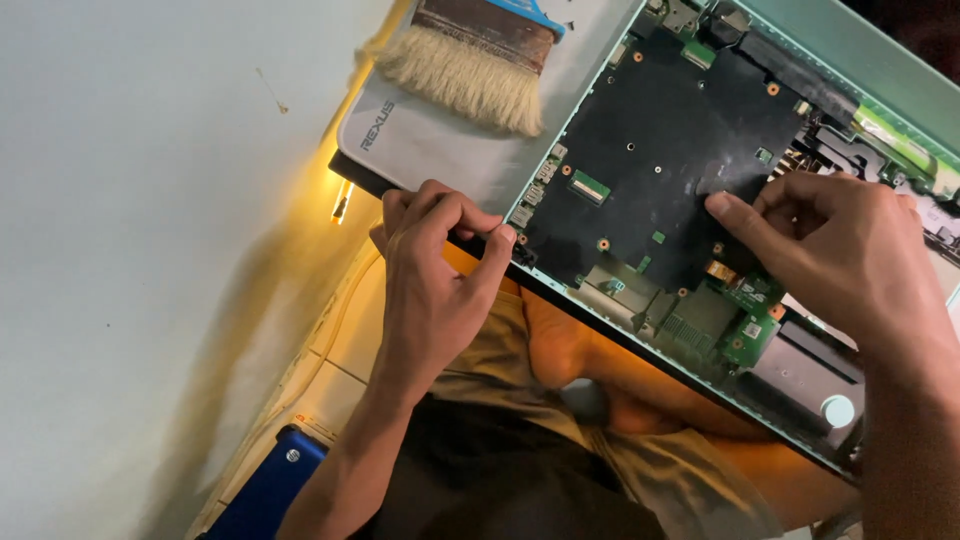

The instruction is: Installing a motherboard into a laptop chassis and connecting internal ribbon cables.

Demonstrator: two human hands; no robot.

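Across the person's lap lies an opened laptop, its bottom cover off and its insides facing up, tilted diagonally in the view. It sits between the two hands: the left hand is at its near left edge, the right hand over its right half. A black insulating sheet covers most of the motherboard; green circuit board with small connectors and copper-ringed screw holes shows along the lower edge, and a round coin cell sits near the lower right corner. The left hand is curled, thumb and fingertips pinching the laptop's dark rim beside the side ports. The right hand's fingers are drawn together, the index fingertip pressing on the edge of the black sheet. Above the left hand, a flat paintbrush with pale bristles rests on a grey pad.
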